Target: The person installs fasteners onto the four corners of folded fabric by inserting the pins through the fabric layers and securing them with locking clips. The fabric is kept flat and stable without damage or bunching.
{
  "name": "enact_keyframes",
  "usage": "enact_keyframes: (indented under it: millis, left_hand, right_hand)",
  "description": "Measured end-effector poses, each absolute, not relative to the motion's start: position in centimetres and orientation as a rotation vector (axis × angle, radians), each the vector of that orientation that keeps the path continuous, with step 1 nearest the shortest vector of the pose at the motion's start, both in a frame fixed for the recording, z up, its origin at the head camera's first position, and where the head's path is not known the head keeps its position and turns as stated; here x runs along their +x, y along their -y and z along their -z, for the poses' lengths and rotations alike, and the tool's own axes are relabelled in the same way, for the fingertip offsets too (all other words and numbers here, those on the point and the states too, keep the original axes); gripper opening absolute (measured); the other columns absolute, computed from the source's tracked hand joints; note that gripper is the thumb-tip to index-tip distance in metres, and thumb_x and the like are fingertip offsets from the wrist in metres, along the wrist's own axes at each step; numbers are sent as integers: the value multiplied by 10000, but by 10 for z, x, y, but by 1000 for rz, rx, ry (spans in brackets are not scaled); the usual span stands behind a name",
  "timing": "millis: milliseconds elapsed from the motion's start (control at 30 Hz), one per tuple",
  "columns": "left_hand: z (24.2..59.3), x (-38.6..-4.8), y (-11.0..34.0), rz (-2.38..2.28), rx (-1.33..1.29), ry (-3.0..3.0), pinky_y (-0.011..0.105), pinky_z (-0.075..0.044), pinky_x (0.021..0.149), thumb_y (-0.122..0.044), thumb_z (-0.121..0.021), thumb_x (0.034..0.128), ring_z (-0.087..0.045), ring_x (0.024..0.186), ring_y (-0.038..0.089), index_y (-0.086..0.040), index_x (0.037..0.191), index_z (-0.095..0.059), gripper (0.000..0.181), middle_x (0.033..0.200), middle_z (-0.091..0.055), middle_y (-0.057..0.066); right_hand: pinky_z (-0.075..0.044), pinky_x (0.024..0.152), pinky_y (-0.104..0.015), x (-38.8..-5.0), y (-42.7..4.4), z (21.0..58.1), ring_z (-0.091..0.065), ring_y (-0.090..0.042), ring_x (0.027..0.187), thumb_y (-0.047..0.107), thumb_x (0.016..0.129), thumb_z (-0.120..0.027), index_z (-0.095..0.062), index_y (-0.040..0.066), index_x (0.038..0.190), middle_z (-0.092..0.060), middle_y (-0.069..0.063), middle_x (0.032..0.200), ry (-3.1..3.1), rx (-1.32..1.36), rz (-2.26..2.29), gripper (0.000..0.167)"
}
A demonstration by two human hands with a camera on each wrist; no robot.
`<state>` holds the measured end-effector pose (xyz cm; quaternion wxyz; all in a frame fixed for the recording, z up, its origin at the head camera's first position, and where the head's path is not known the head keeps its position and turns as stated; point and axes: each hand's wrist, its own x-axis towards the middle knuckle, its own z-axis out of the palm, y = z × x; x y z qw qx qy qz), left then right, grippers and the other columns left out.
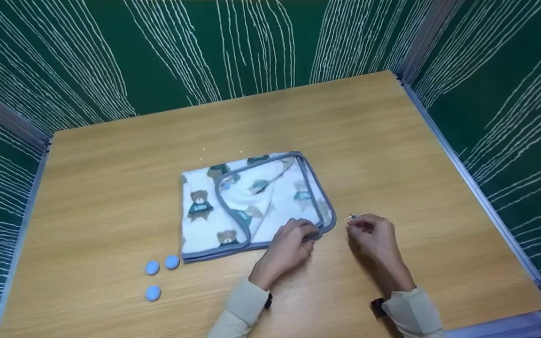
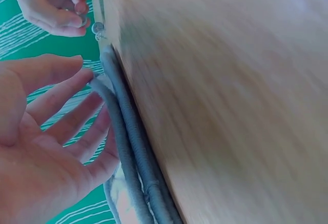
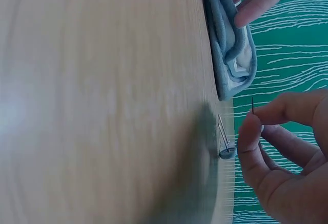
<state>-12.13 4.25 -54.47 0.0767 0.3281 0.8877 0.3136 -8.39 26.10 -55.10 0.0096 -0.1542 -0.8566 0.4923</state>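
Observation:
A folded white blanket [image 1: 273, 220] with a teddy bear print and grey-blue edging lies mid-table. My left hand [image 1: 289, 249] rests at its near right corner; in the left wrist view, its relaxed fingers touch the blanket edging [image 2: 120, 116], with the thumb apart from them. To the right of the blanket, my right hand [image 1: 377, 237] pinches a small pin between thumb and forefinger; the pin's thin point [image 3: 252, 105] sticks up past the fingertips. Beside that hand, a small round-headed piece with thin metal prongs [image 3: 226, 151] lies on the table.
Three blue round caps [image 1: 152, 267] sit on the table left of the blanket. A small blue dot [image 1: 227, 186] shows on the blanket's folded flap. Tiny white specks [image 1: 204, 149] lie behind it. Green walls with white lines [image 1: 251, 47] border the wooden table [image 1: 111, 197].

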Motion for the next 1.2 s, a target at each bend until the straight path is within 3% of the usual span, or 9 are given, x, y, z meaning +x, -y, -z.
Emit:
enact_keyframes:
  millis: [400, 833, 1000, 1200]
  left_hand:
    - [542, -123, -39, -994, 868, -2607, 293, -448, 945, -125, -532, 952, -528, 1123, 153, -89, 1186, -663, 271, 1199, -603, 21]
    - [538, -123, -35, -1198, 828, -2602, 286, -438, 968, -80, -532, 943, -533, 1153, 168, -83, 1173, -668, 268, 1203, -604, 37]
    - [536, -124, -32, -1300, 859, -2598, 243, -462, 919, -65, -543, 941, -557, 1106, 136, -53, 1165, -666, 256, 1179, -609, 40]
    - [535, -124, -29, -1414, 888, -2577, 169, -484, 772, -14, -551, 922, -581, 966, 97, -17, 1161, -659, 262, 1175, -606, 62]
  right_hand:
    - [-454, 532, -204, -87, -256, 553, -548, -187, 695, 0, 828, -661, -709, 13, 863, -636, -91, 784, 2602, -406, -1538, 61]
    - [-518, 622, -212, -91, -251, 550, -612, -204, 748, -8, 825, -687, -695, 10, 931, -661, -109, 857, 2518, -484, -1601, 107]
    - [-521, 650, -219, -92, -249, 547, -609, -214, 779, 5, 829, -692, -685, 17, 968, -648, -103, 886, 2515, -483, -1637, 140]
    - [-520, 667, -210, -91, -249, 546, -613, -197, 796, 31, 833, -702, -714, 37, 959, -668, -70, 897, 2540, -441, -1578, 127]
